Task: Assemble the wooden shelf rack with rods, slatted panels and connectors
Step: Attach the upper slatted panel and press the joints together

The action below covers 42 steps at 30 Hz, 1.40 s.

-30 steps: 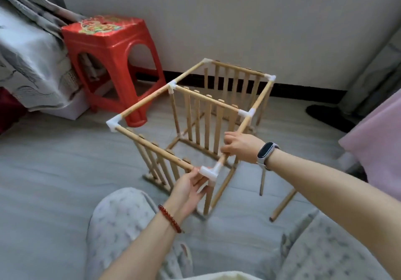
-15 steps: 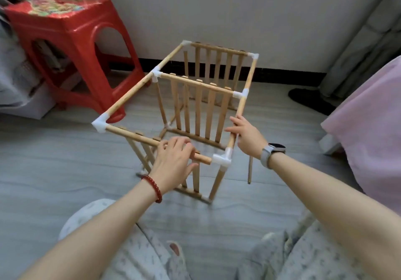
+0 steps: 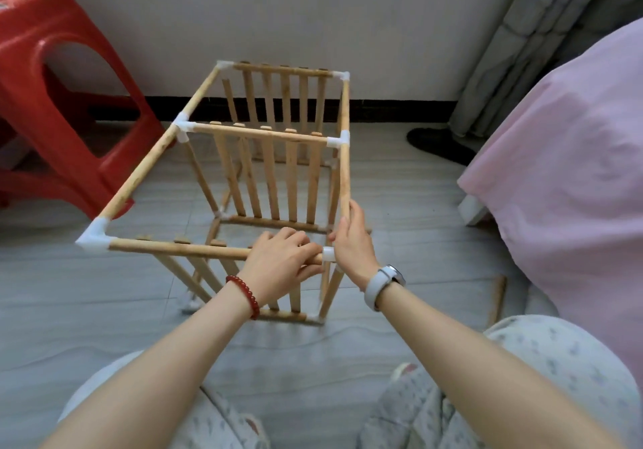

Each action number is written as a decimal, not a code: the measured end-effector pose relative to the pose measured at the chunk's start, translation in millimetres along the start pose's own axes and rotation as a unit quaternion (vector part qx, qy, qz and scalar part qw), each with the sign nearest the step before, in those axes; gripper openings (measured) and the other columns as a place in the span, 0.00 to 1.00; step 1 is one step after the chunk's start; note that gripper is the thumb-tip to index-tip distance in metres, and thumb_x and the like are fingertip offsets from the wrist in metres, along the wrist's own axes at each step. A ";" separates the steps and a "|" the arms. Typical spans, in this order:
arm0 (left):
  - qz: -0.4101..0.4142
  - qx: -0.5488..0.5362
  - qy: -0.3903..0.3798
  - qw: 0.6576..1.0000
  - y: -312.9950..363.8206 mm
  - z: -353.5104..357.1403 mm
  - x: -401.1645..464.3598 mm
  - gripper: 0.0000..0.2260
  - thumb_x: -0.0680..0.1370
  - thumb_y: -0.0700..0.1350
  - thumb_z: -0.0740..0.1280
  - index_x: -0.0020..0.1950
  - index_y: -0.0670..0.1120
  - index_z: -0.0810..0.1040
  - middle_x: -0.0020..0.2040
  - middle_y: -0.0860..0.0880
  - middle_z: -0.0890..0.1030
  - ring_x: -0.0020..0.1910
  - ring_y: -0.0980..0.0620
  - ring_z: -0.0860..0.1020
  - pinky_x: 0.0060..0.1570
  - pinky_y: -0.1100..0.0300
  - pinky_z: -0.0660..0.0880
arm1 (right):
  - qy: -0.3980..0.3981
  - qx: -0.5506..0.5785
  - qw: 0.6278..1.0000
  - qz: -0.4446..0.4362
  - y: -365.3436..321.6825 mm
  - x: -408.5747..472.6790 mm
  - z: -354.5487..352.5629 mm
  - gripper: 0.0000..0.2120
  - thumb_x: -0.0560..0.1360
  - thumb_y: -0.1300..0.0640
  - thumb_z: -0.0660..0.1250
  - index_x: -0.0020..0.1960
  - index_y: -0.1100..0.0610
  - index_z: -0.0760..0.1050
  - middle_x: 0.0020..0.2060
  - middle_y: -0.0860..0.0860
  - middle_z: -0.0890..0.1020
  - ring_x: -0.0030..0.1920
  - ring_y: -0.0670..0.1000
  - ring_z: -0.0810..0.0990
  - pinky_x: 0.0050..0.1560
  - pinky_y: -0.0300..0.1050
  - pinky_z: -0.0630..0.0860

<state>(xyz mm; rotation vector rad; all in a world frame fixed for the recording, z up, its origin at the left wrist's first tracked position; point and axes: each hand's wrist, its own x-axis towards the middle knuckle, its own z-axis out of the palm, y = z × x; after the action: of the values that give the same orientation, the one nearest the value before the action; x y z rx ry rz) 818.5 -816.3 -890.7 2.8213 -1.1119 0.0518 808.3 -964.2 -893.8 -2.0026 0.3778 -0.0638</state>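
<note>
The near top rod (image 3: 181,249) of the rack (image 3: 278,177) is gripped by the left hand (image 3: 282,267), fingers curled over it just left of the near right corner connector (image 3: 328,254). The right side rod (image 3: 344,177) is pinched by the right hand (image 3: 351,243) just behind that same connector, thumb and fingers closed on the wood. The two hands sit close together, one on either side of the connector — a joint that appears to be getting pressed home.

The rack stands upright on the grey floor (image 3: 104,309), with three slatted panels hanging from its top frame and white connectors at the corners. To the left of the rack a red stool (image 3: 59,107) is seen; to the right, a pink bedcover (image 3: 563,170). A loose rod (image 3: 497,297) lies on the floor to the right of the rack, near the bed.

Trouble could come from uneven force: if the corner is pushed sideways rather than along the rods, another connector may be levered loose, or the light frame may be racked and tipped. A half-seated rod — hard to judge here — could pull out later.
</note>
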 end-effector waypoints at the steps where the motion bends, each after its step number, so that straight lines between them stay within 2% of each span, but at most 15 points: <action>1: 0.012 -0.006 0.007 1.000 1.5 2.0 4.2 0.15 0.79 0.59 0.55 0.56 0.53 0.73 0.51 0.55 0.75 0.53 0.53 0.73 0.50 0.56 0.68 | 0.002 0.024 1.000 0.011 2.6 3.1 -2.3 0.18 0.82 0.52 0.47 0.71 0.52 0.58 0.40 0.52 0.78 0.37 0.46 0.77 0.33 0.36 0.72; 3: 0.031 -0.034 0.028 0.999 3.0 4.5 8.9 0.13 0.79 0.57 0.56 0.57 0.53 0.73 0.49 0.56 0.76 0.50 0.54 0.73 0.48 0.58 0.67 | 0.003 0.067 0.997 0.030 5.0 6.8 -5.0 0.14 0.82 0.51 0.47 0.60 0.55 0.67 0.35 0.51 0.76 0.31 0.41 0.74 0.27 0.28 0.67; 5: 0.041 -0.065 0.056 0.995 4.7 5.0 11.8 0.13 0.79 0.54 0.60 0.61 0.53 0.73 0.48 0.56 0.78 0.48 0.54 0.73 0.45 0.60 0.66 | 0.002 0.086 0.996 0.034 6.7 9.6 -6.4 0.13 0.82 0.51 0.47 0.46 0.54 0.67 0.32 0.50 0.74 0.26 0.37 0.72 0.25 0.26 0.66; 7: 0.043 -0.082 0.071 0.993 6.9 3.8 14.6 0.12 0.78 0.50 0.64 0.60 0.51 0.75 0.47 0.54 0.79 0.47 0.53 0.74 0.42 0.62 0.66 | 0.003 0.075 0.997 0.029 7.6 10.8 -7.1 0.14 0.83 0.52 0.47 0.41 0.52 0.65 0.30 0.49 0.72 0.23 0.36 0.70 0.25 0.26 0.65; 10: 0.069 -0.063 0.100 0.991 9.3 1.7 17.8 0.06 0.73 0.45 0.71 0.47 0.45 0.79 0.38 0.50 0.78 0.37 0.49 0.77 0.34 0.60 0.68 | 0.005 0.050 0.999 0.016 7.8 13.9 -8.2 0.15 0.82 0.52 0.47 0.39 0.52 0.64 0.30 0.49 0.69 0.28 0.43 0.70 0.29 0.33 0.67; 13: 0.081 -0.043 0.129 0.987 12.3 1.8 20.2 0.07 0.69 0.43 0.75 0.40 0.43 0.78 0.33 0.49 0.76 0.30 0.50 0.76 0.27 0.62 0.67 | -0.005 0.014 1.000 0.015 8.2 17.2 -10.7 0.14 0.82 0.51 0.48 0.39 0.51 0.63 0.29 0.48 0.67 0.30 0.48 0.67 0.33 0.45 0.67; 16: 0.074 -0.053 0.114 0.989 12.4 3.5 22.6 0.07 0.70 0.43 0.74 0.41 0.43 0.78 0.34 0.49 0.76 0.33 0.50 0.75 0.27 0.63 0.65 | -0.022 -0.029 0.999 0.015 6.3 19.7 -14.8 0.13 0.82 0.50 0.47 0.44 0.54 0.64 0.29 0.48 0.67 0.27 0.47 0.66 0.29 0.42 0.65; 20: 0.011 -0.123 0.008 0.992 3.2 3.7 30.8 0.09 0.77 0.54 0.63 0.45 0.49 0.75 0.42 0.56 0.71 0.48 0.58 0.64 0.37 0.63 0.67 | -0.034 -0.112 0.993 0.021 0.1 20.5 -20.2 0.12 0.82 0.51 0.47 0.49 0.57 0.64 0.30 0.48 0.69 0.28 0.47 0.67 0.27 0.41 0.63; 23: 0.005 -0.139 -0.089 0.986 -1.2 -1.8 39.7 0.11 0.77 0.57 0.62 0.39 0.54 0.70 0.41 0.58 0.70 0.49 0.58 0.65 0.39 0.62 0.65 | -0.024 -0.215 0.976 0.032 -7.8 20.0 -19.5 0.12 0.82 0.50 0.47 0.54 0.57 0.63 0.34 0.49 0.71 0.30 0.49 0.70 0.29 0.44 0.62; 26: 0.006 -0.106 -0.141 0.984 -3.3 -4.8 46.1 0.17 0.76 0.59 0.63 0.31 0.54 0.65 0.34 0.57 0.71 0.43 0.55 0.71 0.35 0.60 0.62 | 0.004 -0.248 0.969 0.016 -16.7 21.5 -14.9 0.15 0.82 0.51 0.48 0.64 0.58 0.60 0.45 0.53 0.74 0.38 0.55 0.74 0.35 0.48 0.67; 29: 0.009 -0.070 -0.137 0.988 -5.9 -4.3 50.7 0.19 0.75 0.60 0.65 0.29 0.52 0.65 0.29 0.56 0.70 0.32 0.56 0.69 0.37 0.59 0.61 | -0.007 -0.227 0.973 0.045 -19.6 25.5 -10.6 0.15 0.82 0.51 0.45 0.64 0.57 0.59 0.35 0.52 0.73 0.32 0.54 0.72 0.33 0.48 0.67; 31: -0.020 -0.092 -0.141 0.986 -3.1 -4.6 51.8 0.18 0.74 0.59 0.65 0.29 0.51 0.67 0.28 0.55 0.71 0.29 0.58 0.68 0.32 0.61 0.61 | -0.003 -0.228 0.972 0.054 -18.2 26.1 -11.1 0.15 0.82 0.51 0.44 0.63 0.58 0.59 0.32 0.51 0.72 0.33 0.56 0.72 0.34 0.51 0.68; 33: -0.053 -0.112 -0.144 0.982 -4.1 -2.7 52.3 0.15 0.72 0.57 0.65 0.30 0.50 0.70 0.28 0.54 0.72 0.29 0.57 0.70 0.28 0.61 0.60 | 0.003 -0.235 0.971 0.049 -17.7 28.0 -7.2 0.16 0.82 0.51 0.44 0.63 0.59 0.60 0.35 0.52 0.74 0.36 0.58 0.74 0.37 0.53 0.71; 37: -0.076 -0.116 -0.119 0.983 -4.0 -1.5 54.4 0.14 0.71 0.55 0.64 0.29 0.49 0.71 0.27 0.52 0.72 0.29 0.55 0.70 0.26 0.61 0.59 | 0.002 -0.225 0.974 0.037 -16.1 27.5 -6.4 0.14 0.82 0.53 0.44 0.63 0.58 0.60 0.47 0.56 0.81 0.41 0.60 0.78 0.42 0.54 0.74; 42: -0.076 -0.124 -0.120 0.982 -5.5 0.5 55.7 0.18 0.72 0.60 0.65 0.29 0.49 0.71 0.27 0.53 0.72 0.28 0.56 0.70 0.26 0.61 0.59 | 0.000 -0.232 0.972 0.033 -14.1 28.5 -5.3 0.13 0.82 0.54 0.45 0.62 0.57 0.60 0.44 0.56 0.81 0.35 0.58 0.77 0.32 0.48 0.67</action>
<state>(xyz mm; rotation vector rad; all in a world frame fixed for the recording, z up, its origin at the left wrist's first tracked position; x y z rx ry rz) 863.1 -850.1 -887.7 2.7254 -0.8657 -0.4207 837.6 -971.5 -882.3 -2.4479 0.4928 0.0728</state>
